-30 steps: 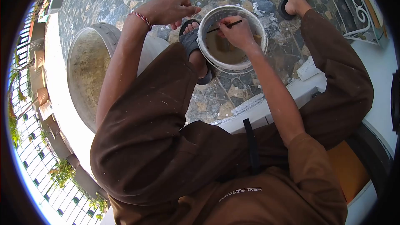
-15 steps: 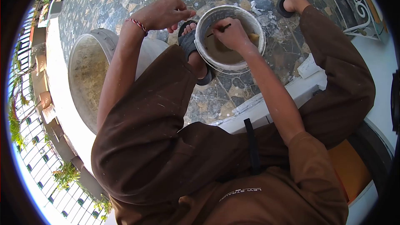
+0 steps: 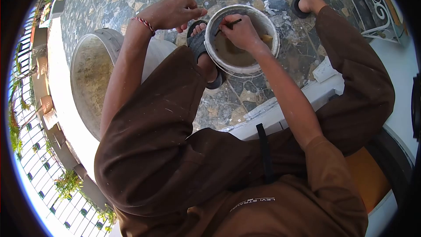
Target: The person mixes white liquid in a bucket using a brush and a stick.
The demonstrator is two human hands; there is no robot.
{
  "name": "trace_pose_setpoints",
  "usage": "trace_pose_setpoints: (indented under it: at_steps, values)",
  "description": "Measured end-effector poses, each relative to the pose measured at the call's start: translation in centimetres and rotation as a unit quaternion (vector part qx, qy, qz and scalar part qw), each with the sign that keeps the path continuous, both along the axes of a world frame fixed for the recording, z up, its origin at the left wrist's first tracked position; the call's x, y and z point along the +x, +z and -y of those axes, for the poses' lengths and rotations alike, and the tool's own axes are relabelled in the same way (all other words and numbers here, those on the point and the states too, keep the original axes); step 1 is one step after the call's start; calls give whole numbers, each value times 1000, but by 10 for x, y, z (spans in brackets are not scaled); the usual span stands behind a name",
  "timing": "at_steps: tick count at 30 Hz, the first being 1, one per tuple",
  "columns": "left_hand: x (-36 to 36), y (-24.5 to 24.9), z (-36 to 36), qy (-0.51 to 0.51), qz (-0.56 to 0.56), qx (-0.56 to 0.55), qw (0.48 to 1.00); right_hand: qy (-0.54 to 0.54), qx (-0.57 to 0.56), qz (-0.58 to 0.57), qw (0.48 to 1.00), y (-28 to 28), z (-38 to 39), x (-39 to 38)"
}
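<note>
A white bucket (image 3: 276, 46) with murky grey-brown liquid stands on the stone floor between my feet. Inside its rim my right hand (image 3: 240, 33) is closed around a thin dark stick (image 3: 232, 23), one end of which shows past the fingers. What the other end carries is hidden or too small to tell. A yellowish piece (image 3: 265, 38) shows in the bucket beside my wrist. My left hand (image 3: 173, 11) hangs above my sandalled foot, left of the bucket, fingers loosely bent and apart, holding nothing visible.
A big whitish tub (image 3: 94, 39), stained inside, lies on its side by my left leg. White scrollwork metal (image 3: 380, 6) stands at upper right. A pale block (image 3: 325, 69) lies near my right knee. Potted plants and a fence line the left edge.
My right hand has shifted slightly up and to the left inside the bucket, and the stick has changed its angle. The left hand has barely moved.
</note>
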State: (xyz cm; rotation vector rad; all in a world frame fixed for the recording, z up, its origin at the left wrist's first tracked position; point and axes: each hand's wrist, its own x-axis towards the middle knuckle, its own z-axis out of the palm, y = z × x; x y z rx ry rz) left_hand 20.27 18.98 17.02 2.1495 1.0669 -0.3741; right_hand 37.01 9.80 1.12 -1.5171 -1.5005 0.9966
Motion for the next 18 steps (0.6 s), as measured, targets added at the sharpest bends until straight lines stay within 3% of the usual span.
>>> trace_pose_setpoints:
  at_steps: [9, 11, 18]
  values:
    - [2, 1, 1, -2, -41, -21, 999, 11, 32, 3, 999, -4, 3, 8]
    - [3, 2, 1, -1, -45, -22, 999, 35, 101, 26, 994, -4, 2, 5]
    - [5, 4, 6, 7, -37, -40, 998, 75, 52, 22, 996, -8, 5, -2]
